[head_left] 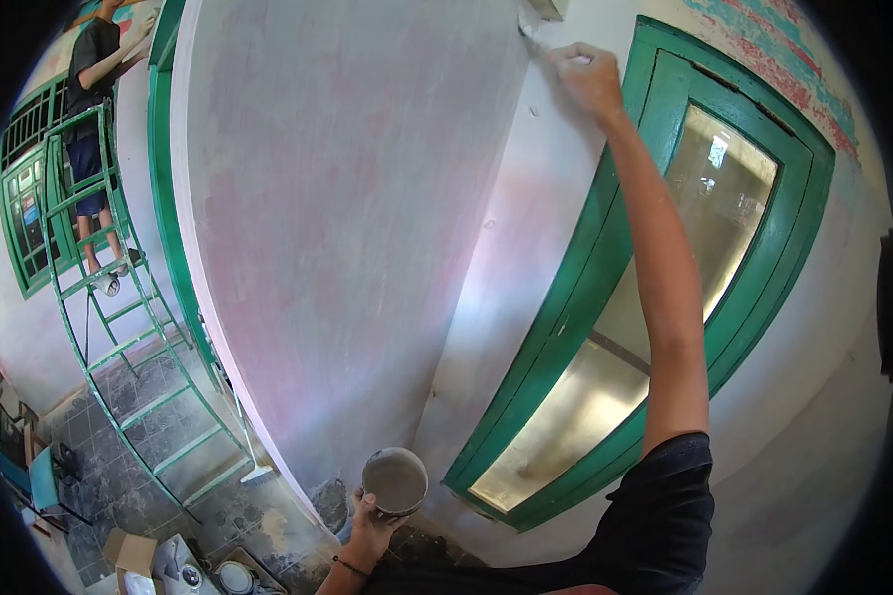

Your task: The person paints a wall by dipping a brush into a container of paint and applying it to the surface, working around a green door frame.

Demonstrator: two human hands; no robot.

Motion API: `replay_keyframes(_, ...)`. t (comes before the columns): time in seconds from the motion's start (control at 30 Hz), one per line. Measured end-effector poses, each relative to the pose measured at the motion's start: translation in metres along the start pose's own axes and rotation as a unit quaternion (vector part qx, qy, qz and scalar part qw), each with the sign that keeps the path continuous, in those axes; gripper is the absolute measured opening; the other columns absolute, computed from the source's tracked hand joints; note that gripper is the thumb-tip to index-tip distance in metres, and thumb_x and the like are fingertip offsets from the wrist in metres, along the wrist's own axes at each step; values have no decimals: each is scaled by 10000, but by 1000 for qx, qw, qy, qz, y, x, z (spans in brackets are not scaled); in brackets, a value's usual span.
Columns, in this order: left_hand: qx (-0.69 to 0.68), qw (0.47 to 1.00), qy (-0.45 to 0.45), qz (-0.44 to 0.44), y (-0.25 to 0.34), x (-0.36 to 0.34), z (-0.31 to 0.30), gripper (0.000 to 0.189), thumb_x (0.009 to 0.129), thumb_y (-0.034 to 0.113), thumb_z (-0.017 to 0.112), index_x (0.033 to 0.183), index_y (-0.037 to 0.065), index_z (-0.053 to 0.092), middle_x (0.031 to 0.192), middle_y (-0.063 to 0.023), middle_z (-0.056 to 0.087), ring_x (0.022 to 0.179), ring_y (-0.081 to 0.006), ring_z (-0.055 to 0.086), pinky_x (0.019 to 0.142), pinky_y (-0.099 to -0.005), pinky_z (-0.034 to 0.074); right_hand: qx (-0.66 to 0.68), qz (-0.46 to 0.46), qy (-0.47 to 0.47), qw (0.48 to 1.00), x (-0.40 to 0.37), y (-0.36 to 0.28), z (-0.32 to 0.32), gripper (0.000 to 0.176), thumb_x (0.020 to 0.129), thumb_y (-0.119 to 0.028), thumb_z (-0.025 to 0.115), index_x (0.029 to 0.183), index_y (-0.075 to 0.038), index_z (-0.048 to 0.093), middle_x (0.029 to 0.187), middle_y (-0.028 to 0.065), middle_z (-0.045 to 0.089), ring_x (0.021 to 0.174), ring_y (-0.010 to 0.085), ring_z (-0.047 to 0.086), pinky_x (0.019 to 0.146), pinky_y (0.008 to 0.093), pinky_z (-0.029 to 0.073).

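Up at the wall corner [496, 169], left of the green-framed glass panel [734, 188], right hand [587, 79] is raised, fingers curled closed; can't tell what they grip. Low in view, left hand [370, 534] has its fingers round the side of a cup [395, 459], mouth toward camera, grey-brown inside. Far left, another person [91, 64] stands on a green ladder [188, 450]

Left hand [370, 535] partly hidden behind the bowl [395, 457]
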State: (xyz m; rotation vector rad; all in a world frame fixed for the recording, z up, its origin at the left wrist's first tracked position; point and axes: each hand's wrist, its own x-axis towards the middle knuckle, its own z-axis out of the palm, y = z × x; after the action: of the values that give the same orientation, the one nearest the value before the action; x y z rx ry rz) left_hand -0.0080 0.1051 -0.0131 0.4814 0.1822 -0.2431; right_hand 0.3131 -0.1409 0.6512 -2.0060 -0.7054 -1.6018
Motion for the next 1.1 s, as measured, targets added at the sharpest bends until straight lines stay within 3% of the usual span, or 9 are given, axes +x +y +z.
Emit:
replay_keyframes(0.23,30,999,21,9,-1,-16,32,943,787,481,774,1546,192,294,1514,-169,424,1389,-420,465,1120,-642,405,-65,29,-155,985,-77,-7,1,247,843,-232,760,852,15,744,798,254,721,776,407,714,766,435,564)
replay_keyframes(0.33,39,999,29,4,-3,-20,35,954,776,496,776,1545,194,300,1518,-168,422,1378,-409,479,1114,-629,405,-147,-43,-251,956,-95,0,-10,201,830,-186,738,834,15,744,719,223,710,640,373,692,659,442,568)
replay_keyframes(0.53,39,999,27,-5,-14,-11,25,912,760,518,777,1510,174,388,1495,-160,464,1372,-375,496,1089,-603,434,-74,189,-461,864,-35,-34,-48,152,806,-93,691,891,5,771,718,88,707,475,103,577,373,263,378)
replay_keyframes(0.67,41,999,9,15,-11,-12,35,894,778,513,766,1515,167,396,1487,-154,479,1366,-368,505,1078,-594,451,44,167,-343,923,-6,-29,-50,162,832,-100,700,935,6,766,693,58,695,461,32,517,383,222,328)
replay_keyframes(0.77,42,999,25,10,-12,-12,41,875,798,510,755,1517,163,396,1490,-152,478,1365,-368,506,1085,-605,447,-2,151,-251,956,15,-29,-43,245,823,-121,715,1032,1,754,714,102,721,473,155,592,450,302,452)
replay_keyframes(0.87,46,999,21,5,-18,-3,27,876,797,529,745,1511,163,393,1497,-154,466,1373,-378,496,1092,-617,440,-20,148,-56,987,15,-36,-27,120,818,-20,765,918,-11,699,812,176,737,681,207,734,649,342,591)
replay_keyframes(0.9,46,999,13,3,-20,0,23,881,793,539,743,1508,163,390,1500,-155,461,1376,-383,492,1093,-620,438,-114,24,20,993,8,-23,-14,145,847,-39,729,990,-18,738,860,197,752,725,280,746,713,374,598)
replay_keyframes(1.0,38,999,15,-13,-21,2,23,904,786,533,748,1512,149,370,1497,-166,452,1382,-399,483,1099,-624,438,-137,-169,26,976,-21,1,3,321,801,-134,727,1105,-29,734,796,181,737,638,357,677,672,440,558)
replay_keyframes(1.1,34,999,11,-10,-18,0,38,913,780,499,764,1520,144,362,1492,-177,450,1378,-413,483,1099,-623,444,-145,-96,-50,984,-90,-10,22,318,799,-110,695,1108,-43,725,900,254,713,856,491,656,896,534,514)
